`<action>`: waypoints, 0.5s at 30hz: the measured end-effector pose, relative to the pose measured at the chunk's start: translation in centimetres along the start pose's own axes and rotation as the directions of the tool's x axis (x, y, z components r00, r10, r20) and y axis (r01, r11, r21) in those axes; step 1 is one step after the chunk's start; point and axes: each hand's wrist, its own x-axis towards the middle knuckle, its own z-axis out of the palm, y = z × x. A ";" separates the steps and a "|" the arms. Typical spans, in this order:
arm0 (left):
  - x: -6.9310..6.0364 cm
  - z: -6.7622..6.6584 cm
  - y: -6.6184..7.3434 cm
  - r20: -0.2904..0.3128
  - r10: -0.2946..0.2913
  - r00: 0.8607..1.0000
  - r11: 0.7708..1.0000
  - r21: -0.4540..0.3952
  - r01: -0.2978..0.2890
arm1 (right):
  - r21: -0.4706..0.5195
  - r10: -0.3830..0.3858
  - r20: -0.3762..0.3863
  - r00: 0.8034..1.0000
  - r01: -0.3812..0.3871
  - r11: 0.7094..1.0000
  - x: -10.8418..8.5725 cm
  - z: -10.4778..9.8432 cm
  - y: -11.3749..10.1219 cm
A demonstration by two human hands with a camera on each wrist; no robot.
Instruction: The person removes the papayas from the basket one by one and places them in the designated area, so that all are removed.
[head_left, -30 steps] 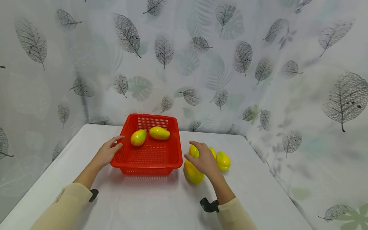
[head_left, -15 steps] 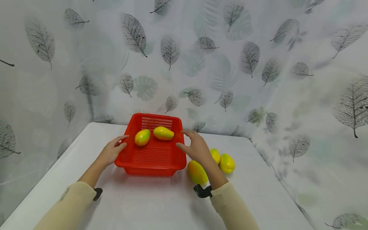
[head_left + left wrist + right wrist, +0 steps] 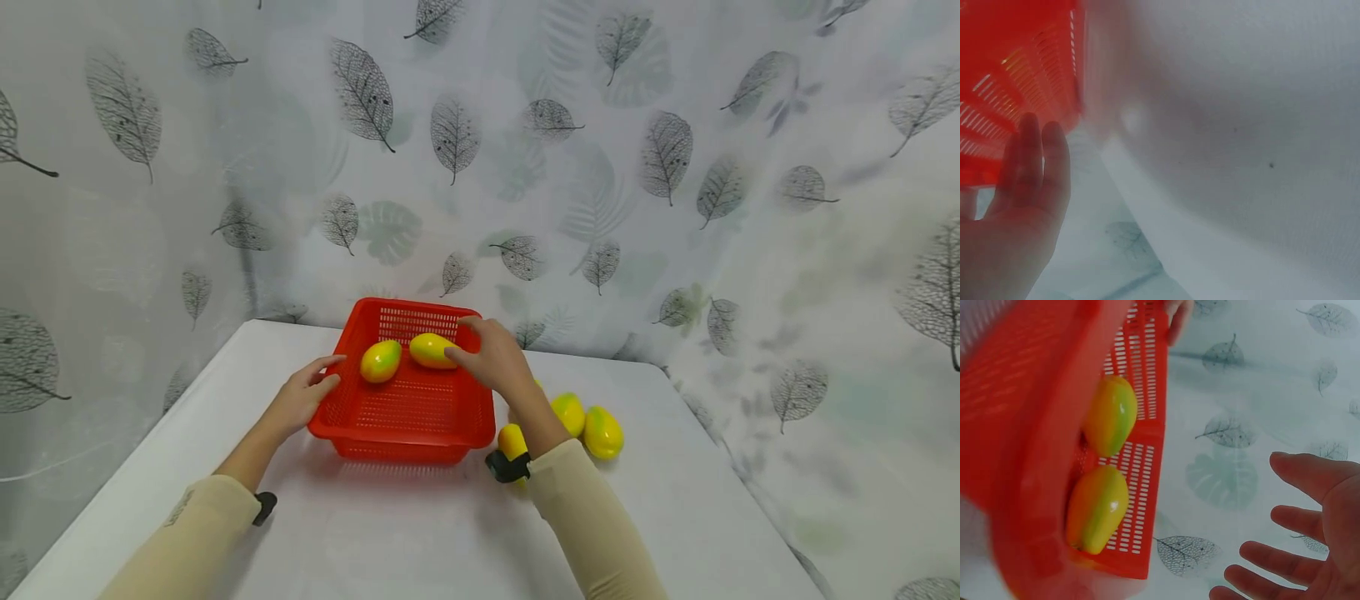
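Observation:
A red plastic basket [image 3: 408, 435] with slotted walls stands on the white table. Inside it lie two glossy yellow-green, papaya-like fruits, one at the left [image 3: 381, 362] and one at the back [image 3: 430, 351]. At the left rim is my left hand [image 3: 295, 402]; the left wrist view has its fingers [image 3: 1054, 156] extended against the outer side of the basket. My right hand [image 3: 495, 360] hovers by the basket's right rim in the head view, partly covering the back fruit. Its fingers are spread with nothing between them, as the right wrist view [image 3: 1297, 550] confirms.
Several more yellow-green fruits [image 3: 603, 433] lie on the table [image 3: 375, 533] right of the basket, partly hidden by my right forearm. A leaf-patterned curtain [image 3: 480, 167] hangs behind the table and along its sides.
My right hand has moved left and away from me, from above the loose fruits to the basket's right rim. The left hand stays at the left rim. The head view has shifted slightly.

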 end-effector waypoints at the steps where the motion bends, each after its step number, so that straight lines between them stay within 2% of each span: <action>1: 0.0 0.0 0.0 0.000 -0.002 1.000 1.000 -0.001 0.002 | -0.004 0.003 0.001 1.000 -0.003 1.000 0.4 0.0 -0.2; 15: 0.1 -0.2 -0.1 0.003 -0.007 1.000 1.000 -0.009 0.007 | 0.006 0.042 0.010 0.999 -0.042 0.999 4.3 1.5 -0.6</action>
